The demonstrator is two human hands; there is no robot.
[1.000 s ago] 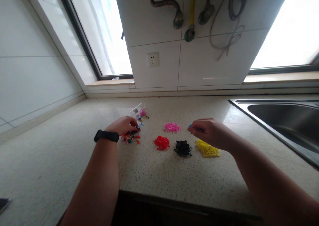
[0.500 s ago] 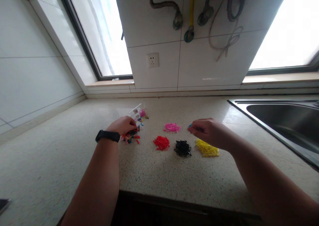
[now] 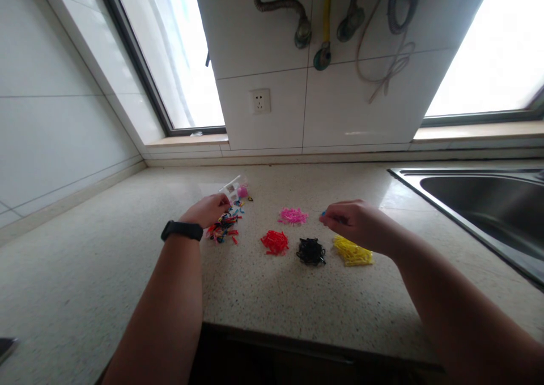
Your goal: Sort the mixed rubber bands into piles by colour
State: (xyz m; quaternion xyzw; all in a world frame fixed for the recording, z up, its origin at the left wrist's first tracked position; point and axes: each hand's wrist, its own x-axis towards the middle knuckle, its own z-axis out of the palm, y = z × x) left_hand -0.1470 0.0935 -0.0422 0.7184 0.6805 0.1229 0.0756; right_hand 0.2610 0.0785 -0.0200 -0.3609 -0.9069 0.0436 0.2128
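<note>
My left hand (image 3: 207,209), with a black band on its wrist, rests curled over a mixed-colour heap of small plastic pieces (image 3: 224,230) on the speckled counter (image 3: 127,249). My right hand (image 3: 355,222) hovers just above the counter with its fingers pinched on a tiny blue piece (image 3: 323,213). Sorted piles lie between and under the hands: pink (image 3: 293,216), red (image 3: 275,242), black (image 3: 310,251) and yellow (image 3: 352,252), the yellow one partly under my right wrist.
A small clear plastic packet with a pink item (image 3: 236,189) lies behind the mixed heap. A steel sink (image 3: 488,204) is set into the counter at right. A wall socket (image 3: 260,101) and hanging hoses (image 3: 323,28) are on the tiled wall behind.
My left hand has shifted slightly back and left off the mixed heap, showing more of it. My right hand has stayed in place with the blue piece.
</note>
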